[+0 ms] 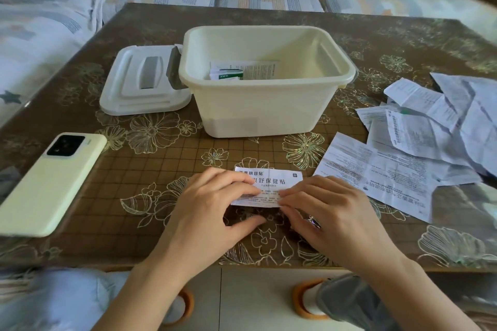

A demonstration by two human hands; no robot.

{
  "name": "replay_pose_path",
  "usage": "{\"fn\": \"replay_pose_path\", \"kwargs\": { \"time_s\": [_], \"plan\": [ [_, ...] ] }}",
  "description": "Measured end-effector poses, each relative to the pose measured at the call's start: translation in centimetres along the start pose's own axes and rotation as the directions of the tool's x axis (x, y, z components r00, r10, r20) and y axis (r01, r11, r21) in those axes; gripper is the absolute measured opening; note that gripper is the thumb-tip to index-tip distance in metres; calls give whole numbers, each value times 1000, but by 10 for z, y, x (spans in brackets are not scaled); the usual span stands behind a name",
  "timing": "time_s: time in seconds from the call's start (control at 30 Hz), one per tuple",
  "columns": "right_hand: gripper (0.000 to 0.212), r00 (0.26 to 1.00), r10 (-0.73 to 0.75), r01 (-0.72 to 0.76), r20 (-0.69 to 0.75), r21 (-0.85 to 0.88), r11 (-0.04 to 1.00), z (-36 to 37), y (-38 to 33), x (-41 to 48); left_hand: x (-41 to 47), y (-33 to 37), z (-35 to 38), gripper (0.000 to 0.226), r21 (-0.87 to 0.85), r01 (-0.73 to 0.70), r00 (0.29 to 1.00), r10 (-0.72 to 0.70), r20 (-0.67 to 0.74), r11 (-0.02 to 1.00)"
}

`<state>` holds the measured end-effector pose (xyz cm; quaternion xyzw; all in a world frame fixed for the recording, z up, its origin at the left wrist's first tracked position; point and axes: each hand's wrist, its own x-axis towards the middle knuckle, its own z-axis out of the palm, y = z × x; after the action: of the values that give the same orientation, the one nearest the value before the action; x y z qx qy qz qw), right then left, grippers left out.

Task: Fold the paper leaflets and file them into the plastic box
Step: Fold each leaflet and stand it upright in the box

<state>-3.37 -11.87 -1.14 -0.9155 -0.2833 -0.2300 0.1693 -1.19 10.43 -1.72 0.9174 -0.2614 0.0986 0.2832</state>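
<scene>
A small folded white leaflet [271, 182] with black print lies flat on the table near the front edge. My left hand [212, 201] presses its left part with straight fingers, thumb out on the table. My right hand [330, 212], wearing a ring, presses the leaflet's lower right edge with its fingertips. Behind them stands the open cream plastic box [266, 104] with a few folded leaflets [236, 71] on its bottom. A heap of unfolded leaflets [427, 137] lies spread to the right.
The box's white lid [142, 83] lies left of the box. A pale yellow phone [51, 182] rests face down at the left. The brown flowered table [161, 169] is ringed by a sofa with striped covers [80, 2]. My knees show below the table edge.
</scene>
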Motion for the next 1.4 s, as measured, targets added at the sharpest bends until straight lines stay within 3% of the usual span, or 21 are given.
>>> {"fn": "replay_pose_path", "kwargs": {
  "time_s": [0.37, 0.57, 0.7, 0.8, 0.97, 1.2, 1.4],
  "plan": [
    [23, 970, 239, -222, -51, 225, 949, -4, -11, -8, -10, 11, -10, 27, 4, -3, 998, 3, -59, 1000],
    [19, 915, 402, -387, -30, 213, 897, 3, -14, -8, -8, 13, -1, 12, -27, 91, 991, -93, -94, 995],
    [17, 918, 397, -390, -9, 163, 906, 8, -14, -7, -8, 11, 4, 6, -43, 110, 989, -113, -94, 993],
    [16, 923, 384, -382, 9, 122, 916, 10, -13, -6, -9, 10, 7, 15, -20, 127, 987, -128, -93, 992],
    [20, 912, 404, -410, 73, 119, 904, 8, -13, -4, -11, 9, 9, 34, -33, 131, 984, -134, -117, 991],
    [26, 869, 435, -456, 235, 41, 889, -4, -16, 12, -11, 9, 12, 6, 98, 13, 983, 5, -184, 995],
    [45, 770, 479, -497, 422, -75, 864, -12, -18, 31, -9, 9, 10, 22, 11, 51, 987, -48, -155, 999]
  ]
}}
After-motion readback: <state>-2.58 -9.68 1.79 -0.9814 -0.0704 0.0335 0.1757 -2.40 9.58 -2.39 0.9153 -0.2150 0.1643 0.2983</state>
